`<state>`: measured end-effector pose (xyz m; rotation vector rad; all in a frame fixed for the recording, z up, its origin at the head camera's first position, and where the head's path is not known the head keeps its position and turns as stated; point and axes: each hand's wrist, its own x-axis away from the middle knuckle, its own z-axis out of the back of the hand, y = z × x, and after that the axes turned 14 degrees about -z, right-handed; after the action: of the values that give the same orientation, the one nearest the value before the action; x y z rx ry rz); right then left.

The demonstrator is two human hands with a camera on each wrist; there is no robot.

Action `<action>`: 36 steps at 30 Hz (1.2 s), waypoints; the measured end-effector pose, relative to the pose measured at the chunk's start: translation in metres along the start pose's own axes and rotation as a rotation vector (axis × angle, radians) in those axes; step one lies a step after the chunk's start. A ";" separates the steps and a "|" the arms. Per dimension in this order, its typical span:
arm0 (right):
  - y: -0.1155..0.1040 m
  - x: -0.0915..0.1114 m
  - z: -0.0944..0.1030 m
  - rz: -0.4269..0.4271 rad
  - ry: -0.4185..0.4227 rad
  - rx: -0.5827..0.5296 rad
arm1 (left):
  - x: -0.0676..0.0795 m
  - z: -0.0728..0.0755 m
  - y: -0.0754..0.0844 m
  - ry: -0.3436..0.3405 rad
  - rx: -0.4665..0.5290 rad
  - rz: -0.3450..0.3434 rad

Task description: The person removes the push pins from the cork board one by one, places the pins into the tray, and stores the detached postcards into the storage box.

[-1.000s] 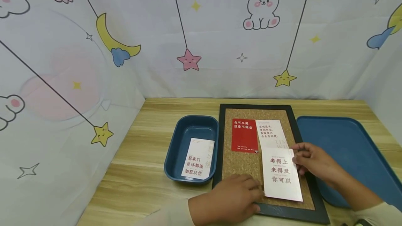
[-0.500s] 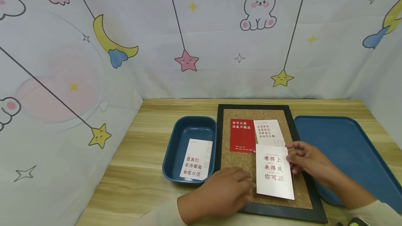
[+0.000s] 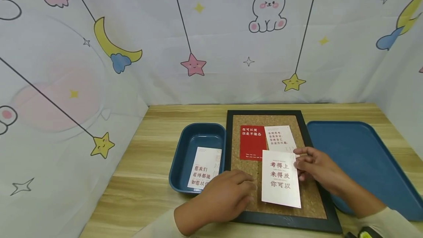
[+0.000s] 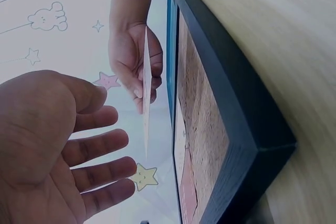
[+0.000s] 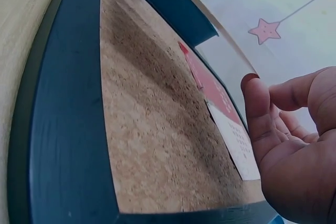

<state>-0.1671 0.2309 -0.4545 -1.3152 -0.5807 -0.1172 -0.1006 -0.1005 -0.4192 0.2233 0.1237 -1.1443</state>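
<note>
My right hand pinches the right edge of a white card with red Chinese characters between thumb and fingers. The card hangs raised over the corkboard; in the left wrist view the same card shows nearly edge-on, apart from the cork. On the board lie a red card and, beside it, another white card, its lower part covered by the held one. Left of the held card, my left hand hovers over the board's lower left, fingers loosely bent and holding nothing.
Left of the board stands a deep blue bin with a white card inside, partly behind my left hand. A flat blue tray lies to the right. A printed curtain closes off the table's back.
The held white card has lifted and shifted left over the board, now overlapping the red card's lower corner. My left hand has drawn away from it to the left.
</note>
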 end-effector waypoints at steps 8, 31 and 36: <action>-0.003 -0.002 -0.007 0.023 -0.008 -0.025 | 0.007 0.004 -0.003 0.052 -0.015 0.018; -0.017 -0.006 -0.028 0.032 -0.031 -0.063 | 0.020 0.006 -0.010 0.086 0.008 0.089; -0.017 -0.007 -0.031 0.041 -0.034 -0.068 | 0.022 0.007 -0.012 0.091 0.007 0.102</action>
<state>-0.1694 0.1953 -0.4470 -1.3965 -0.5826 -0.0815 -0.1029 -0.1261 -0.4186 0.2849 0.1870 -1.0331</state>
